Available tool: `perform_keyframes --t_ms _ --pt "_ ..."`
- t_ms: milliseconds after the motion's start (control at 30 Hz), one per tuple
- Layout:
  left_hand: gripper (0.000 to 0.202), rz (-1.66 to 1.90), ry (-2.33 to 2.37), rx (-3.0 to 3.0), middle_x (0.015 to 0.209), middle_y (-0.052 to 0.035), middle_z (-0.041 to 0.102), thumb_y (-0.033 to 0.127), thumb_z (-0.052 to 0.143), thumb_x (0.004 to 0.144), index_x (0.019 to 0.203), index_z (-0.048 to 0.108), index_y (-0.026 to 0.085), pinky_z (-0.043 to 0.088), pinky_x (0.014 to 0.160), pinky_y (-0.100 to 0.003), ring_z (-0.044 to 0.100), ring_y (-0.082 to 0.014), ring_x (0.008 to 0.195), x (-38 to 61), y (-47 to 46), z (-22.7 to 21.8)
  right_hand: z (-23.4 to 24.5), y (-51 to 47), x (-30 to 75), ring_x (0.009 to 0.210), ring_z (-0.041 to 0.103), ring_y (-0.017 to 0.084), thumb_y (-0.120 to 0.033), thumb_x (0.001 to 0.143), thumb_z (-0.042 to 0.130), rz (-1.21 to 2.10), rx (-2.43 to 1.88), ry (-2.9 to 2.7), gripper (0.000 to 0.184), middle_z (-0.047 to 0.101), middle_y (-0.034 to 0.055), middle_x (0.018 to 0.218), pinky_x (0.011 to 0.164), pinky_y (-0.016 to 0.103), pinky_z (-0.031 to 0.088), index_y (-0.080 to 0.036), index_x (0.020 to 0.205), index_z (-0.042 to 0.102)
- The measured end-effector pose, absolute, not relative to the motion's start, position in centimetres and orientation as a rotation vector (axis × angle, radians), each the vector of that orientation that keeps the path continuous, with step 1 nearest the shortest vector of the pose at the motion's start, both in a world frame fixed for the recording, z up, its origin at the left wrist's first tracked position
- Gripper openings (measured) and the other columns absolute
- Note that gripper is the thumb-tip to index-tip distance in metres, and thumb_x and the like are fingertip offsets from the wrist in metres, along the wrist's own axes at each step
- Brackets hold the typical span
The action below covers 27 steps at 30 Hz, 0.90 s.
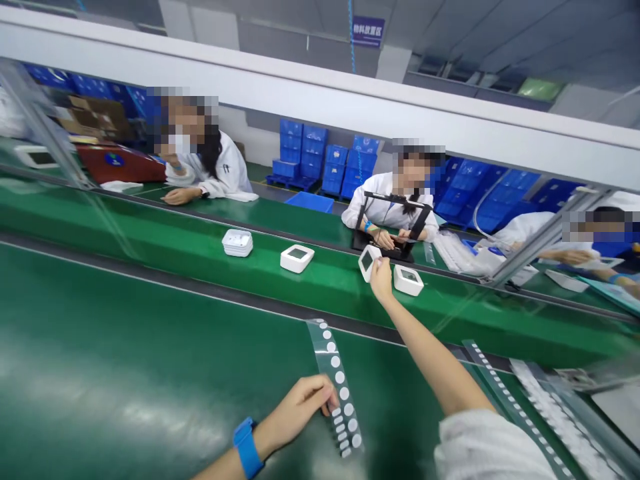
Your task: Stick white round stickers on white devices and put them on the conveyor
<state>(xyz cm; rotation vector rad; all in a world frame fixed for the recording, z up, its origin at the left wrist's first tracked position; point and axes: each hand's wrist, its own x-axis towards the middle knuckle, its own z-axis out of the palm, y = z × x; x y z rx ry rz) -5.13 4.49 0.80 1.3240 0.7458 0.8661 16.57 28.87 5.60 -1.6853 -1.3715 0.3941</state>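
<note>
1. Pinching a white device (367, 268) over the green belt (195, 253), my right hand (381, 280) has thumb and fingers closed on the device's right side.
2. This piece has a thick, squarish, plain white housing with rounded corners. A dark screen sits in its face, framed by a white border. I have it tipped up, its face turned to the left; whether its lower edge meets the belt, I cannot tell.
3. On the near side of the belt, over the green bench (125, 373), my left hand (310, 400) pinches the left edge of a sticker strip (335, 363), fingertips drawn together. The strip is clear, with a long row of white discs and a shorter row of small oval ones at its near end. A blue wristband (249, 448) circles that wrist.
4. On the belt, just right of my right hand, a second device (408, 281) lies flat, its greyish screen upward. Further left along the belt lie a third device (297, 259), also screen up, and a stack of white pieces (237, 243).
5. Across the belt sits a co-worker in a white coat (356, 203), behind a black frame (419, 223).
</note>
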Motion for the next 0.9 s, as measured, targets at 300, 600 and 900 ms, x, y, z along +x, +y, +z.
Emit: perform_keyframes --t_ms 300,600,900 --pt "0.049 0.911 0.818 1.402 0.070 -0.0056 0.061 0.055 0.047 0.090 0.069 0.063 0.013 0.046 0.063 -0.026 0.058 -0.0178 0.066 -6.8 5.9 0.7 5.6 31.0 12.7 0.140 0.010 0.038 -0.031 0.094 0.040 0.135 -1.947 -1.569 0.054 0.015 0.0275 0.151 0.107 0.055 0.018 -0.004 0.139 0.026" --pt "0.035 0.798 0.856 2.000 0.053 0.0037 0.039 0.015 0.045 0.085 0.053 0.032 0.019 0.032 0.055 -0.022 0.042 -0.0111 0.052 -8.0 6.3 0.4 6.9 36.1 -1.9 0.115 0.054 0.038 -0.072 0.077 0.051 0.589 -2.256 -1.849 0.098 0.051 0.0280 0.128 0.089 0.049 0.045 -0.004 0.143 0.027" --pt "0.032 0.738 0.968 2.375 0.054 0.0039 0.040 0.013 0.046 0.083 0.059 0.025 0.020 0.024 0.053 -0.027 0.041 -0.0117 0.050 -8.9 6.9 0.0 8.9 32.8 -2.1 0.131 0.035 0.039 -0.043 0.064 0.077 0.700 -1.980 -2.069 0.109 0.033 0.0250 0.144 0.103 0.047 0.034 -0.010 0.148 0.016"
